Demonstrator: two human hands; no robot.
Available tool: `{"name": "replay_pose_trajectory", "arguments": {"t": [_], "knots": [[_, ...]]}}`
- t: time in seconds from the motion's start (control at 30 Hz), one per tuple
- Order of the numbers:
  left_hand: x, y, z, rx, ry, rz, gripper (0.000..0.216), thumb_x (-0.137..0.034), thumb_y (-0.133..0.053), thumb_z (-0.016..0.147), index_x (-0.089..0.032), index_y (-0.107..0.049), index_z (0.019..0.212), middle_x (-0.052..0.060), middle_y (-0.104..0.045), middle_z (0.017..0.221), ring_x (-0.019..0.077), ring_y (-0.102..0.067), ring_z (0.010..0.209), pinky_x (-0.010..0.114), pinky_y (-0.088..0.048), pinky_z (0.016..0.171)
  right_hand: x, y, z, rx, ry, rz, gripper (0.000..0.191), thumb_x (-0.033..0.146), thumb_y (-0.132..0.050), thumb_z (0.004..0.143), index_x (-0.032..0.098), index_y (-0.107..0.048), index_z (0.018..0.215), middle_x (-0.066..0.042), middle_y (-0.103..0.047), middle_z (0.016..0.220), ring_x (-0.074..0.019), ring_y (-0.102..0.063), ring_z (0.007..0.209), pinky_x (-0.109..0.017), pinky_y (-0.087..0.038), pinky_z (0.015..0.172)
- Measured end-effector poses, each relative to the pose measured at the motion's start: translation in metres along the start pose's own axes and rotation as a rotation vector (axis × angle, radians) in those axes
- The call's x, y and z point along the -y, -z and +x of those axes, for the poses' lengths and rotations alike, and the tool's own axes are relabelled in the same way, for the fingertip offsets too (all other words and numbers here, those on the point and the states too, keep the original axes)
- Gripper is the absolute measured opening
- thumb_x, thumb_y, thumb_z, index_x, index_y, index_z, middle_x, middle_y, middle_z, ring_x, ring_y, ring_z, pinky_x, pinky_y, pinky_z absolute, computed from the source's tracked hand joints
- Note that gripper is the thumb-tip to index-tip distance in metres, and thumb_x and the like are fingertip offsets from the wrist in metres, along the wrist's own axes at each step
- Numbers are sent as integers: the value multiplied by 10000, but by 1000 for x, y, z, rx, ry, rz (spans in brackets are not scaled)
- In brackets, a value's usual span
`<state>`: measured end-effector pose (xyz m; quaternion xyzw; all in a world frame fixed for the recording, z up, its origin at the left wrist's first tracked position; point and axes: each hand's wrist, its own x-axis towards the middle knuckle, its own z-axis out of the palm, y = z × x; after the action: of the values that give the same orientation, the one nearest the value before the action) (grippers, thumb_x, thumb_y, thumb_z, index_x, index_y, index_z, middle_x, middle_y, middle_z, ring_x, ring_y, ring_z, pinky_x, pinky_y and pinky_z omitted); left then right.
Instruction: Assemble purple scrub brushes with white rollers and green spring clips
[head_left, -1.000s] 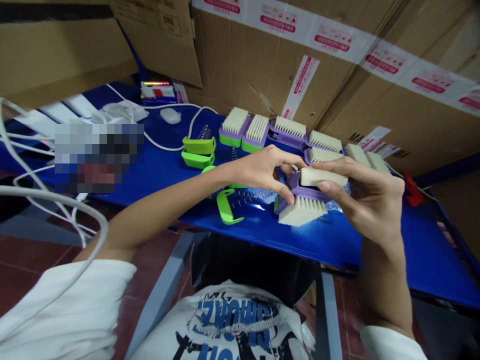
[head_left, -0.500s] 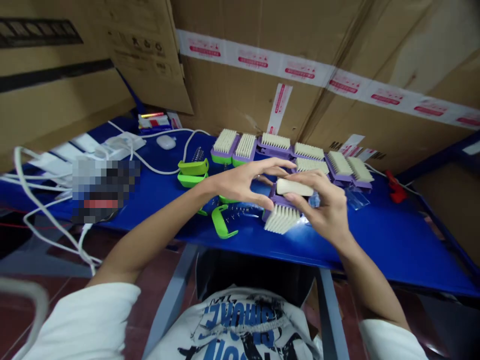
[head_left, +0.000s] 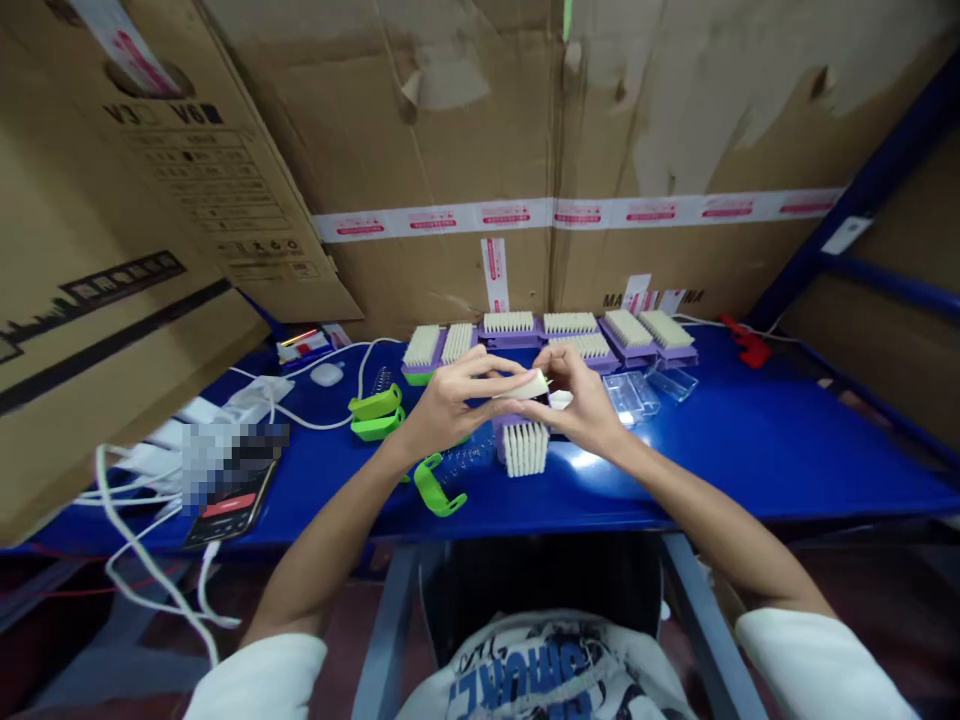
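Close together over the blue table, my left hand (head_left: pixel 466 393) and my right hand (head_left: pixel 583 402) pinch a smooth cream-coloured block (head_left: pixel 529 386) between their fingertips. My fingers cover much of it. Just below lies a purple brush (head_left: pixel 525 448) with rows of cream bristles facing me; its rear part is hidden by the hands. To the left of it are thin wire springs (head_left: pixel 465 457) and a bright green curved plastic piece (head_left: pixel 439 487). More green plastic parts (head_left: pixel 377 415) sit beyond my left wrist. Clear plastic pieces (head_left: pixel 631 398) lie right of my right hand.
Several purple brushes (head_left: pixel 570 323) line the back of the table (head_left: pixel 750 440) against cardboard (head_left: pixel 420 265). On the left are a phone (head_left: pixel 232 505), white cables (head_left: pixel 124 540) and a white mouse (head_left: pixel 327 374). A red object (head_left: pixel 745 342) lies at the back right.
My left hand has closed onto the cream block, which only my right hand held before. The block has turned between the fingers. The camera view has shifted and levelled.
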<state>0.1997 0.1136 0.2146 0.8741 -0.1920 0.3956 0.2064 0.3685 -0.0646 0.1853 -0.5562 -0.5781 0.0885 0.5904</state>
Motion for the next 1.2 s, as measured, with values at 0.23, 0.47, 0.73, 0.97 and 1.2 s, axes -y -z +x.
{"name": "replay_pose_trajectory", "arguments": {"t": [0.23,0.47,0.73,0.97,1.2], "knots": [[8,6,-7,-82,99,-72,243,-276,-810,1105,-264,-906,1328,88,-912,1124,224,-836,977,370,-665,875,-1,7,0,150,-122,217,653,573,-1028,845,290,-530,1159,-5,-786,1048,-191,-732,912,-384,-607,879],[11,3,-7,-105,127,-32,244,-341,-939,1011,-204,-904,1209,97,-914,1099,213,-867,957,316,-678,870,3,-7,-7,51,1,61,461,611,-903,969,264,-627,1093,10,-718,952,-168,-664,815,-357,-580,793],[1,14,-1,37,6,36,387,-220,-847,1090,-229,-825,1476,85,-874,1114,184,-795,960,318,-644,878,7,1,-7,67,-7,82,390,563,-873,994,259,-644,1081,11,-762,904,-164,-694,796,-346,-600,803],[2,18,-1,80,15,75,409,-232,-830,1099,-292,-825,1504,66,-852,1051,193,-767,930,334,-618,841,2,-1,-6,38,-90,144,579,624,-949,888,271,-590,1173,21,-792,914,-193,-763,828,-357,-609,809],[2,23,1,130,36,99,336,-279,-804,1110,-363,-870,1429,48,-847,1017,191,-727,857,345,-593,793,-3,-3,-4,23,-35,142,530,638,-929,911,242,-669,1148,4,-798,987,-232,-842,966,-377,-627,888]]}}
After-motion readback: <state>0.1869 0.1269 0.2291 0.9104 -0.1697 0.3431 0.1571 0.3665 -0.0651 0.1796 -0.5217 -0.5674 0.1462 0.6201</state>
